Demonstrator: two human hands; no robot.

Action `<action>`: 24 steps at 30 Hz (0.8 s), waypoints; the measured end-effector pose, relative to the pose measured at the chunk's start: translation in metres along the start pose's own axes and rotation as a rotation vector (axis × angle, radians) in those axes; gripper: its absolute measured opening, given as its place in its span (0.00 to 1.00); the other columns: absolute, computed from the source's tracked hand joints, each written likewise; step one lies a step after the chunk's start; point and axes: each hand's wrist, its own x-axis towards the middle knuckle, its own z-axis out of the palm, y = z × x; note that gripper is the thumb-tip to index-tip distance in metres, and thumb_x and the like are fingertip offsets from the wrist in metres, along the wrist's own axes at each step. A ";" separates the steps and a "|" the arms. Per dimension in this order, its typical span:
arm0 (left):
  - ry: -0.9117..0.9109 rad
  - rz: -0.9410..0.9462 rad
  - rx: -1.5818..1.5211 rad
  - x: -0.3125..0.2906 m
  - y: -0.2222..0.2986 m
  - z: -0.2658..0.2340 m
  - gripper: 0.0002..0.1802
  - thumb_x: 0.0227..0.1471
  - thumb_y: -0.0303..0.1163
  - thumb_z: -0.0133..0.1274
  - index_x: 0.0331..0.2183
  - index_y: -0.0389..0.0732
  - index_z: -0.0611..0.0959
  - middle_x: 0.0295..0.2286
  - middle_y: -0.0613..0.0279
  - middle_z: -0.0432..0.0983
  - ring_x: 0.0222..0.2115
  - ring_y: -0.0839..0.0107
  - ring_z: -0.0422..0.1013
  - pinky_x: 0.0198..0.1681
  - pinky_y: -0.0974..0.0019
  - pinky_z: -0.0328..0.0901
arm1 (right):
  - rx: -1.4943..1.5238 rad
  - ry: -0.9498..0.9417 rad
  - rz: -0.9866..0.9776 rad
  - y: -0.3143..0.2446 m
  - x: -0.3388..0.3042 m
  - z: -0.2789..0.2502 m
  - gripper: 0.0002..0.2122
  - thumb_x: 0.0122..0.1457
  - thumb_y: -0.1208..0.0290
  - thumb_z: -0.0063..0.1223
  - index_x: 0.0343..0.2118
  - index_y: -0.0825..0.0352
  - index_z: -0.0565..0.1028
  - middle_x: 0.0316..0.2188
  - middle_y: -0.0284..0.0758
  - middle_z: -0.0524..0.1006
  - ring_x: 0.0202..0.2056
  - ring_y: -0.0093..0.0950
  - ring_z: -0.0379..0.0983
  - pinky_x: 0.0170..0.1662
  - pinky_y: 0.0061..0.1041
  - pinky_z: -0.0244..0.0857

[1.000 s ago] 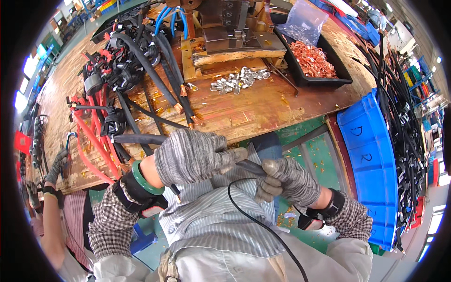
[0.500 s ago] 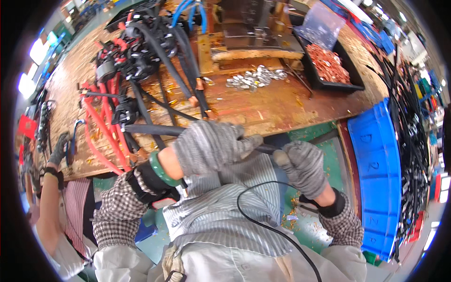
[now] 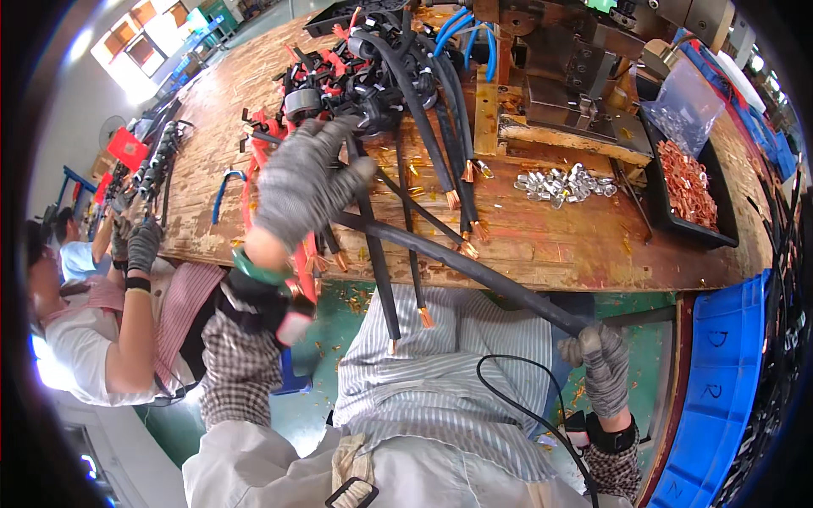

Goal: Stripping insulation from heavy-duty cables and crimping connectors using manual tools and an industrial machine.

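My right hand point(image 3: 597, 360), in a grey knit glove, is closed around the near end of a thick black cable point(image 3: 474, 268). That cable slants up and left across the table edge toward the tangled pile. Over the left part of the pile hovers my left hand point(image 3: 309, 182), also gloved, with its fingers stretched and thumb apart; its palm is hidden. Beside it lie black connectors point(image 3: 373, 110) and a grey round part point(image 3: 302, 103). Red cables point(image 3: 303, 269) show below the left wrist. Several black cables with bare copper ends point(image 3: 454, 200) lie nearby.
A bench press point(image 3: 567, 85) stands on a wooden base at the back. Silver terminals point(image 3: 566, 184) lie before it, and a black tray point(image 3: 720, 237) holds copper pieces point(image 3: 686, 186). A blue crate point(image 3: 711, 381) is at right. A co-worker's gloved hand point(image 3: 144, 245) is at left.
My left hand has left the cable near my right hand and moved left and away over the pile. The right hand still grips the cable's end, now lower and farther right. The view has shifted.
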 end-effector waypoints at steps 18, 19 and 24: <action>0.217 -0.298 -1.213 -0.009 -0.016 -0.007 0.40 0.41 0.27 0.60 0.54 0.41 0.59 0.39 0.60 0.70 0.37 0.72 0.69 0.40 0.71 0.66 | 0.724 -0.030 -0.029 0.025 -0.001 -0.006 0.11 0.58 0.66 0.45 0.20 0.62 0.67 0.15 0.28 0.64 0.22 0.23 0.65 0.29 0.29 0.62; 0.267 -0.224 -1.240 0.001 -0.012 -0.010 0.43 0.41 0.31 0.60 0.56 0.42 0.56 0.42 0.58 0.69 0.41 0.69 0.68 0.42 0.69 0.66 | 0.856 0.001 0.015 0.018 0.004 -0.006 0.11 0.59 0.65 0.44 0.21 0.63 0.66 0.15 0.28 0.62 0.22 0.23 0.64 0.30 0.28 0.63; 0.426 -0.068 -1.466 0.070 -0.049 0.007 0.39 0.44 0.23 0.55 0.56 0.42 0.54 0.44 0.50 0.67 0.44 0.62 0.68 0.41 0.62 0.68 | 0.951 0.097 -0.088 -0.042 0.059 0.010 0.12 0.61 0.64 0.41 0.24 0.65 0.66 0.15 0.28 0.61 0.23 0.22 0.64 0.31 0.27 0.63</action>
